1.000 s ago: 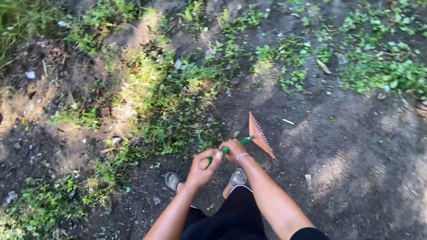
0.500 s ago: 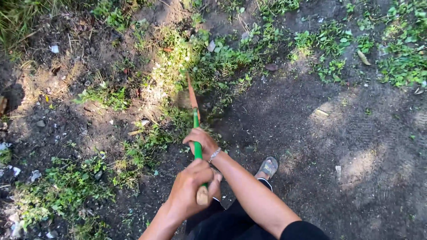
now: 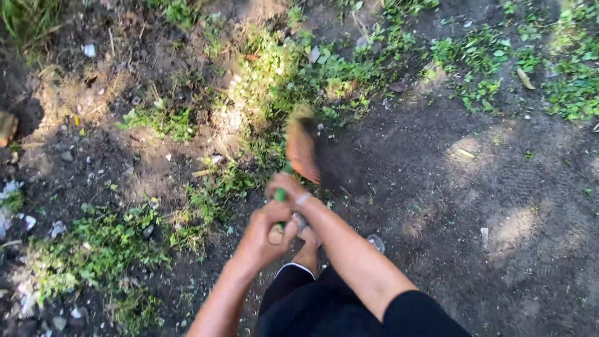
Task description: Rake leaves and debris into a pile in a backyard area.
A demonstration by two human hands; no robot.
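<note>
While the orange rake head [image 3: 302, 150] is blurred at centre frame over the weeds [image 3: 293, 75], the green handle [image 3: 280, 195] is gripped by both closed hands: right hand [image 3: 288, 187] higher for guidance, left hand [image 3: 267, 234] clamped at the wooden end for leverage.

Most of the right side is bare dark soil [image 3: 474, 206] with patches of sunlight on it, and everything else sits around that. Up and to the left of it there's a belt of low green weeds [image 3: 312, 75] – more of the same clump at the far upper right [image 3: 574, 93], with a pale dry leaf [image 3: 525, 77] lying between them. Well left of the soil there's a brownish stone [image 3: 7, 126] at the edge, plus small white scraps of litter [image 3: 89, 50] scattered through the dirt.
</note>
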